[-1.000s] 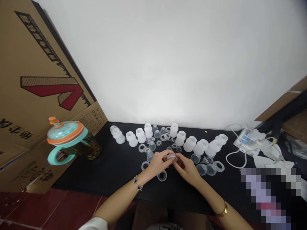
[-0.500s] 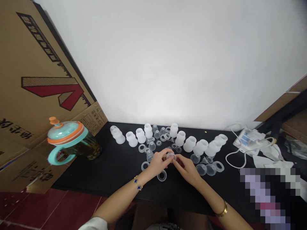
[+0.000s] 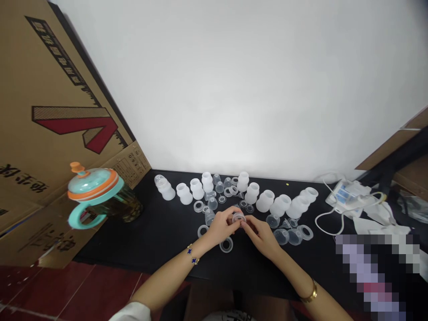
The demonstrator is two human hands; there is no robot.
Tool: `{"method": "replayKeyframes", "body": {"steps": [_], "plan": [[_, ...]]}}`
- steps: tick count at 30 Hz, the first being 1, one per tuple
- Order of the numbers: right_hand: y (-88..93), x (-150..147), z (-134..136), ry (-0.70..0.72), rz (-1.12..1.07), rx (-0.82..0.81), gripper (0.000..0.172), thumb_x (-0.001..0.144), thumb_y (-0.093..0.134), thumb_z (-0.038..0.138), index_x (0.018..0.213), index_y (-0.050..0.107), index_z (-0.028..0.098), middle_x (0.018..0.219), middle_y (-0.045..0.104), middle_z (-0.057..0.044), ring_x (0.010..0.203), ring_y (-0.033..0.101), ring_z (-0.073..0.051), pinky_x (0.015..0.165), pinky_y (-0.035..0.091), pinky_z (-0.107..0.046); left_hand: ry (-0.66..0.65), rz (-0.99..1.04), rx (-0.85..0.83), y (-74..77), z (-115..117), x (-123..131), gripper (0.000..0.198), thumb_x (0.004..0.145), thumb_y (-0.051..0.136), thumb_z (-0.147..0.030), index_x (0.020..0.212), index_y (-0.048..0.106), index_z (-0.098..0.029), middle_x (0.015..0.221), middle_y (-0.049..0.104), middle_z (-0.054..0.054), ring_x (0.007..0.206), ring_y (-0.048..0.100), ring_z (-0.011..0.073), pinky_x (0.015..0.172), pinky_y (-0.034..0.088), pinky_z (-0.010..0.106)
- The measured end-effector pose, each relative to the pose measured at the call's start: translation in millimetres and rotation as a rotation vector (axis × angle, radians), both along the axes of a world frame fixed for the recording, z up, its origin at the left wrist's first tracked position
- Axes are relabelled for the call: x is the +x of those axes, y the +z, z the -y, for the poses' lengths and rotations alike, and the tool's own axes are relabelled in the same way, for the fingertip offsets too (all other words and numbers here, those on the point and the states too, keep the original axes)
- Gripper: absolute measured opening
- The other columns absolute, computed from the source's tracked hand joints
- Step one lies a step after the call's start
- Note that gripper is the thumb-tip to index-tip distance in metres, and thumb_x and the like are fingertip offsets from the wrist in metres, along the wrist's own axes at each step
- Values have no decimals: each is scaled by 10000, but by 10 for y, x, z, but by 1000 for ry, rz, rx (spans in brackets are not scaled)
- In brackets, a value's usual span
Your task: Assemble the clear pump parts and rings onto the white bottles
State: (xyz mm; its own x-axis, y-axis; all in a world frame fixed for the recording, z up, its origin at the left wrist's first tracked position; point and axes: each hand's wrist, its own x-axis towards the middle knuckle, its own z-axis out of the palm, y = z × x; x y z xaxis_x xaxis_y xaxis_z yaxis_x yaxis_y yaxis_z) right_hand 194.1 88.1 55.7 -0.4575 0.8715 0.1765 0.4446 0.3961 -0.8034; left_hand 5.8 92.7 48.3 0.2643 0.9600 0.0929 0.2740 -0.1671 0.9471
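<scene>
Over the middle of the black table, my left hand (image 3: 223, 228) and my right hand (image 3: 260, 232) meet with their fingers closed on a small clear bottle collar (image 3: 238, 216). Whether a teat sits inside it is too small to tell. A loose clear ring (image 3: 226, 244) lies just below my left hand, and another ring (image 3: 202, 231) partly shows beside its wrist. Clear dome caps (image 3: 281, 236) and a flat ring (image 3: 305, 232) lie to the right of my right hand. Behind, white baby bottles (image 3: 265, 201) stand uncapped; one capped bottle (image 3: 165, 188) is at the far left.
A large jug (image 3: 110, 196) with a turquoise handle and orange-rimmed lid stands left, before a cardboard box (image 3: 60, 147). White cables (image 3: 329, 232) and paper packets (image 3: 379, 224) lie at the right. A white wall (image 3: 247, 89) rises behind the table (image 3: 160, 240).
The collar has tilted slightly between my fingers, showing more of its opening. My hands stay in nearly the same spot; the view has shifted a little.
</scene>
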Motion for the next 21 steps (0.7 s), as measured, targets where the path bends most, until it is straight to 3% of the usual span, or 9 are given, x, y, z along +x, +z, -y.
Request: {"method": "replayKeyframes", "body": {"steps": [12, 21], "plan": [[-23, -6, 0, -14, 46, 46, 349, 1028, 404, 457, 1006, 642, 203, 661, 617, 9, 562, 556, -157, 548, 392, -254, -4, 25, -15, 17, 10, -16, 279, 866, 602, -358, 1067, 704, -193, 635, 648, -15, 453, 548, 112, 464, 415, 207], [-37, -2, -1, -2, 52, 54, 306, 1029, 421, 427, 1044, 635, 209, 649, 592, 25, 559, 552, -157, 553, 363, -250, -23, 73, -22, 83, 26, -17, 256, 890, 585, -365, 1026, 706, -186, 594, 590, -26, 453, 490, 99, 459, 379, 200]]}}
